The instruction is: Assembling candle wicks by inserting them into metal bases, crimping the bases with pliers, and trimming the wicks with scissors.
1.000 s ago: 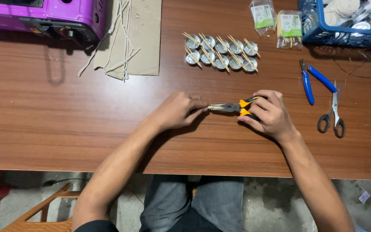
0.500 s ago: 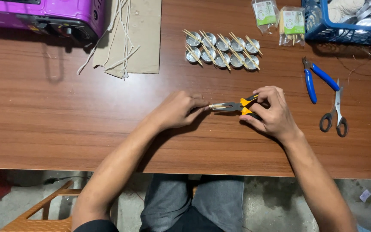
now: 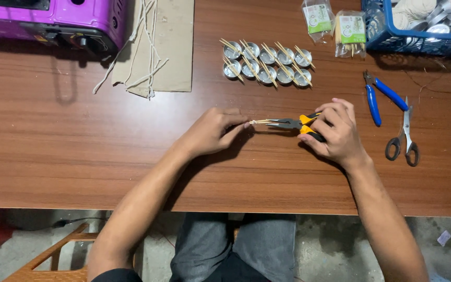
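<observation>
Hands at mid-counter, seen from the head camera. Left hand [image 3: 212, 131] pinches one end of a thin pale stick [image 3: 259, 121] between thumb and forefinger; right hand [image 3: 335, 133] is closed around the orange-and-black handles of a pair of needle-nose pliers [image 3: 288, 124], whose tips close on the stick's other end. Stick and pliers sit just above the wooden counter [image 3: 79, 151], between the two hands. The step in hand appears to be gripping or bending the stick with the pliers; the next move would likely call for a firm squeeze from the right hand while the left fingers steady the stick.

To the right lie one pair of blue-handled pliers [image 3: 379, 96] and one pair of scissors [image 3: 404, 137], near each other and apart from the hands. Beyond the hands stand ten small metal cups [image 3: 267, 62] in two rows of five, sticks laid across them. Farther back: one sheet of cardboard [image 3: 163, 47] carrying loose string, two small packets [image 3: 335, 23], one blue basket [image 3: 408, 36], one purple machine [image 3: 58, 18]
</observation>
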